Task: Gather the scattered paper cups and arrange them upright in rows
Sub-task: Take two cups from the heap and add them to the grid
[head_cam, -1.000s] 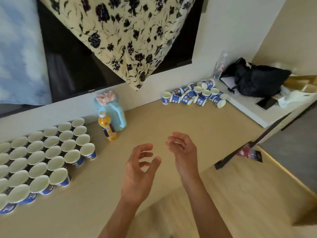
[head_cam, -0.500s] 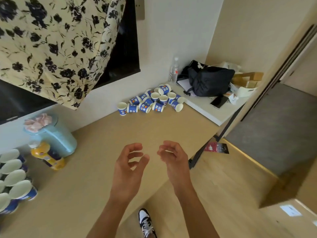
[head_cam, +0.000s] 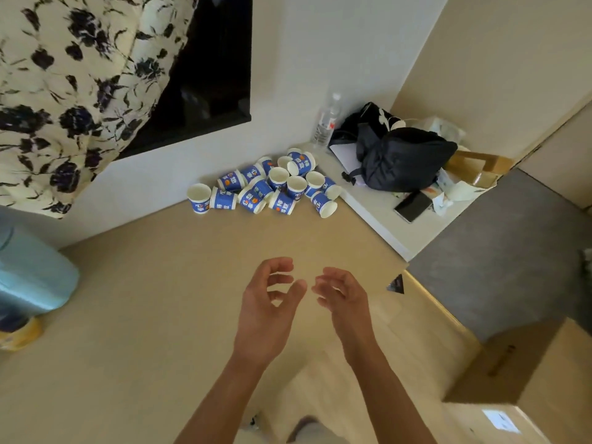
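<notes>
Head view, looking down on a smooth, matte tan desk (head_cam: 144,299). At its far edge, against a white wall, lies a heap of small paper cups (head_cam: 269,187), blue-printed with white rims. Most are tipped on their sides and touching; the leftmost one stands upright. Just right of the heap, a soft black bag (head_cam: 407,158), a clear plastic bottle (head_cam: 325,123) and a flat dark phone (head_cam: 413,205) sit on a white surface. Floral fabric (head_cam: 70,84) hangs at upper left.

The left hand (head_cam: 266,312) and right hand (head_cam: 344,299) hover near each other over the desk, well apart from the cups. Both are empty, with fingers loosely curled and touching nothing.
</notes>
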A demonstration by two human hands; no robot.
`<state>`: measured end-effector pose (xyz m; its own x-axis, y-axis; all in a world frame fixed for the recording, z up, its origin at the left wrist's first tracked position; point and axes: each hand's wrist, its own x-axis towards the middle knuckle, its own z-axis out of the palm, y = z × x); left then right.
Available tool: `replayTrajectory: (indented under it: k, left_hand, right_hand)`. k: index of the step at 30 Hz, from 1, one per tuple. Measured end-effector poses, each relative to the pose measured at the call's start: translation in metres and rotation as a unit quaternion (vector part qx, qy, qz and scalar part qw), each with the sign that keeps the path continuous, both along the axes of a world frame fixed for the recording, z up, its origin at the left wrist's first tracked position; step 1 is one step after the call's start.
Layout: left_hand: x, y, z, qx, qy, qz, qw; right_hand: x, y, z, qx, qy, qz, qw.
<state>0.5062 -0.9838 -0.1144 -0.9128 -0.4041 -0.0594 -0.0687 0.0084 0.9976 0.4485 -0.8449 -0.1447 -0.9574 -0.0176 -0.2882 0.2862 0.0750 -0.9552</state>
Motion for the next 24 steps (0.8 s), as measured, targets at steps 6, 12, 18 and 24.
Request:
replayTrajectory:
  k: [6,12,18,24]
  left_hand:
    - [-0.027,-0.010,-0.007,0.005,-0.015,0.036,0.999]
    - [-0.070,0.000,-0.010,-0.001,-0.032,0.084,0.996]
    - [-0.144,0.034,-0.007,-0.018,-0.046,0.153,0.987]
    - [-0.185,0.060,-0.011,-0.015,-0.061,0.179,0.982]
  right_hand:
    - [-0.048,-0.036,-0.018,0.036,-0.013,0.072,0.997]
    - [-0.126,-0.044,-0.043,0.034,-0.014,0.079,0.996]
    - [-0.221,-0.025,-0.073,0.019,-0.041,0.128,0.991]
    - [-0.294,-0.003,-0.106,0.091,-0.002,0.088,0.992]
